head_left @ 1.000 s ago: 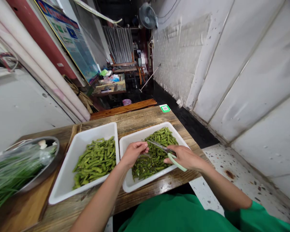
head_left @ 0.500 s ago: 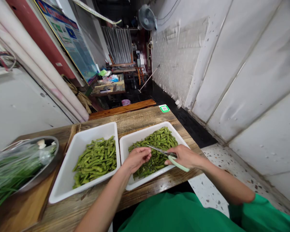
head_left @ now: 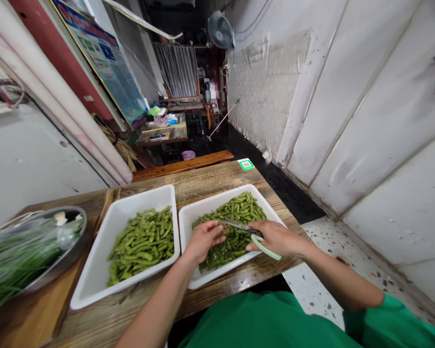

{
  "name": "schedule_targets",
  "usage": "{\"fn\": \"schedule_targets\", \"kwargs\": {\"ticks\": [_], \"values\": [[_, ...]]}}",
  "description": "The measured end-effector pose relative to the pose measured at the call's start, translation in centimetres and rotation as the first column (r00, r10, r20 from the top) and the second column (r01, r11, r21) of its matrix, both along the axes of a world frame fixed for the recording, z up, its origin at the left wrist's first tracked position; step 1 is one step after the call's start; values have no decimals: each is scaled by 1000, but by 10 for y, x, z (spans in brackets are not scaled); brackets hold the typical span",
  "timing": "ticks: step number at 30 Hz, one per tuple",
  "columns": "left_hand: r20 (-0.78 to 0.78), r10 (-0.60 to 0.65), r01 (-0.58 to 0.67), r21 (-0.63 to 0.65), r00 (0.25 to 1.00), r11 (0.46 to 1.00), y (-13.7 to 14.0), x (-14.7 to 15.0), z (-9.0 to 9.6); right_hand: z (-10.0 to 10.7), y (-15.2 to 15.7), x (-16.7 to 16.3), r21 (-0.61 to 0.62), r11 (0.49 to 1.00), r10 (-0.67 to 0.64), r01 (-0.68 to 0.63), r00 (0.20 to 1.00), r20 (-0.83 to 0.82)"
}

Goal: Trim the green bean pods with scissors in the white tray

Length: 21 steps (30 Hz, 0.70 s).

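Note:
My right hand (head_left: 277, 238) is wrapped around scissors (head_left: 265, 247) with pale green handles, their blades pointing left and slightly open. The fingers of my left hand (head_left: 206, 239) pinch a green soybean pod (head_left: 224, 224), mostly hidden by the fingertips, close to the blade tips. Both hands are above the right white tray (head_left: 235, 265), which holds a heap of soybean pods (head_left: 244, 207). Beside it on the left, another white tray (head_left: 90, 270) holds more green pods (head_left: 148, 237).
On the wooden table (head_left: 199, 181), a metal bowl (head_left: 70, 258) with bagged long green vegetables stands on a board (head_left: 54, 304) at the left. A green QR-code card (head_left: 245, 164) lies at the far corner. Behind the table is a wooden bench (head_left: 184, 164).
A pod now shows at my left fingertips, where little was visible before. The scissors have shifted slightly, with their blade tips closer to my left fingers.

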<state>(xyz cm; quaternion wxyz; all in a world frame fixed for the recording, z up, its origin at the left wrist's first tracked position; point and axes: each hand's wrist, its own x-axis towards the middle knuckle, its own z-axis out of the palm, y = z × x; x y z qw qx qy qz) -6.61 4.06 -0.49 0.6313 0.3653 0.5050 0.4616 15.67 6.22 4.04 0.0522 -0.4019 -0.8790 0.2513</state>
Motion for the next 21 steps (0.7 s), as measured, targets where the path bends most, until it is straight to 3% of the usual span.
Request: {"fn": "schedule_targets", "kwargs": {"ticks": [6,11,14,17,21], "values": [[-59,-12,15,52,998,999,-2,8,4,2,-2,-5,46,999,3,-3,1000,-9],[-30,-23,23,8,999,1000,-7,10,7,1,-3,-5,39,999,13,-13,1000,-8],[-11,-127,126,-74,992,989,-12,6,7,-1,-5,-3,20,999,41,-41,999,35],[30,-262,263,-195,964,945,-16,-1,7,-4,-5,0,0,995,96,-96,993,61],[139,-233,266,-320,963,909,-15,-10,8,-6,-1,6,-23,991,135,-134,990,41]]}}
